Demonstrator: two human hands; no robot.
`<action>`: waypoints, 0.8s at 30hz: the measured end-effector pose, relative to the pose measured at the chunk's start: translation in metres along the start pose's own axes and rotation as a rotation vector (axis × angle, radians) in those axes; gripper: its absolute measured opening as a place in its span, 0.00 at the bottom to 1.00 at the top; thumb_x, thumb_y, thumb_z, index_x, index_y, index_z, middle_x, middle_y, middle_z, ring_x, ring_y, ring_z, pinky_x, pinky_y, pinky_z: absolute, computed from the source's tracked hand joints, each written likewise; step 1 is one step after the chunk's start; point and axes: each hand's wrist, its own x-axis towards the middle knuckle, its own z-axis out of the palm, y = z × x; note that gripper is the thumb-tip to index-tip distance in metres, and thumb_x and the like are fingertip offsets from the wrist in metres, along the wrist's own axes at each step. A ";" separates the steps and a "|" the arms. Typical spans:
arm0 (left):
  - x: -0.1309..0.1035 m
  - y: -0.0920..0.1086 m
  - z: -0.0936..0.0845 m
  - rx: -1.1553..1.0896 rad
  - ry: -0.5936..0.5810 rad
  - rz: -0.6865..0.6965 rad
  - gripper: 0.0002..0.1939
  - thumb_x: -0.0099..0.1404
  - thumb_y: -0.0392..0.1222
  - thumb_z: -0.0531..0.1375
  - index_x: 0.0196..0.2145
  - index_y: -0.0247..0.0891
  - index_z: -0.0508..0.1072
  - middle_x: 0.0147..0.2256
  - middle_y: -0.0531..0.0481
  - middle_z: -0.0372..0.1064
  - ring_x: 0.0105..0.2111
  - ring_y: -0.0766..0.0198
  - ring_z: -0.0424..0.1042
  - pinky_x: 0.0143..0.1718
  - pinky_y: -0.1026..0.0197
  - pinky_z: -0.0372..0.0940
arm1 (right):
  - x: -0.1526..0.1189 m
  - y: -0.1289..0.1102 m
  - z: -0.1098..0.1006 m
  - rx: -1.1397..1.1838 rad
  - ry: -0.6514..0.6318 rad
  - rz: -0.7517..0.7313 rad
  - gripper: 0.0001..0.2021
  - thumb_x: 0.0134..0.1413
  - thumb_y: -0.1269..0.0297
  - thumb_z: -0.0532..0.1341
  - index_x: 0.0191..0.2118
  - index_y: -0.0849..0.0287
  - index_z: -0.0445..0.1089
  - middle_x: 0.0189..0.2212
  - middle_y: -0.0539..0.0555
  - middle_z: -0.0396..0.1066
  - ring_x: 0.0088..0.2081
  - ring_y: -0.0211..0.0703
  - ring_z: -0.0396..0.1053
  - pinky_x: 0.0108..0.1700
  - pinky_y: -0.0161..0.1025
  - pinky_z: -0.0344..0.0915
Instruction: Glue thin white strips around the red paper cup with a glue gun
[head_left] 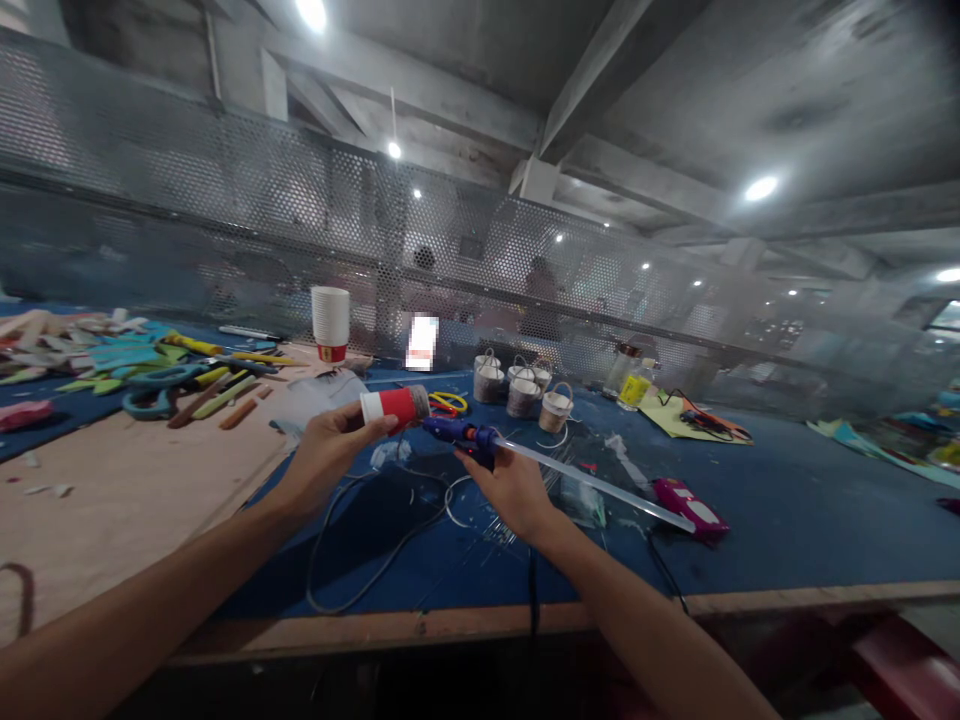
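Note:
My left hand (341, 435) grips a red and white paper cup (388, 407), tilted on its side, with grey cord wound round its right end. In my right hand (514, 488) is a blue glue gun (457, 433), its nozzle pointing left at the cup's corded end. I cannot tell whether the nozzle touches the cup. A long clear glue stick (600, 485) sticks out of the gun's back to the right. Beyond my hands stand several small cord-wrapped buckets with handles (523, 388), one of them tan (556, 408). Yellow-handled scissors (450, 403) lie just behind the cup.
A stack of paper cups (331, 322) stands at the back left. Blue-handled scissors (161, 390), sticks and paper scraps lie left. A loose grey cord (322, 560) loops in front. To the right are a magenta device (690, 508), a yellow-labelled bottle (634, 387) and orange-handled pliers (709, 420).

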 end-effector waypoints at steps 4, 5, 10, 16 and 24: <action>0.002 -0.003 -0.001 -0.003 -0.009 0.007 0.19 0.54 0.48 0.74 0.41 0.36 0.86 0.38 0.43 0.86 0.39 0.50 0.81 0.43 0.54 0.73 | 0.000 0.001 0.000 0.017 0.004 -0.015 0.15 0.69 0.50 0.62 0.50 0.55 0.77 0.36 0.55 0.83 0.39 0.55 0.82 0.40 0.41 0.69; 0.002 -0.004 -0.001 -0.007 -0.015 0.014 0.19 0.54 0.48 0.74 0.41 0.36 0.86 0.38 0.43 0.86 0.39 0.50 0.81 0.43 0.54 0.73 | 0.000 0.001 0.000 0.022 0.002 -0.012 0.15 0.69 0.50 0.62 0.49 0.55 0.77 0.36 0.55 0.83 0.39 0.55 0.82 0.39 0.41 0.69; 0.004 -0.007 -0.001 -0.026 -0.031 0.001 0.19 0.53 0.46 0.75 0.41 0.35 0.85 0.37 0.44 0.86 0.38 0.51 0.81 0.44 0.54 0.73 | 0.000 0.001 -0.002 0.045 0.017 -0.013 0.16 0.69 0.50 0.61 0.48 0.55 0.77 0.36 0.56 0.83 0.39 0.55 0.81 0.40 0.42 0.70; 0.002 -0.006 -0.001 -0.027 -0.062 -0.025 0.21 0.55 0.47 0.75 0.45 0.34 0.85 0.41 0.43 0.86 0.41 0.51 0.82 0.46 0.54 0.73 | 0.000 0.002 0.000 0.065 0.044 -0.015 0.16 0.68 0.50 0.61 0.49 0.55 0.77 0.35 0.56 0.82 0.40 0.56 0.81 0.42 0.44 0.72; 0.002 -0.009 -0.001 -0.010 -0.102 -0.006 0.20 0.54 0.50 0.76 0.43 0.39 0.87 0.43 0.42 0.86 0.42 0.46 0.82 0.42 0.54 0.75 | 0.001 0.004 0.000 0.067 0.073 -0.013 0.15 0.68 0.50 0.62 0.49 0.54 0.77 0.36 0.55 0.83 0.41 0.55 0.81 0.44 0.42 0.72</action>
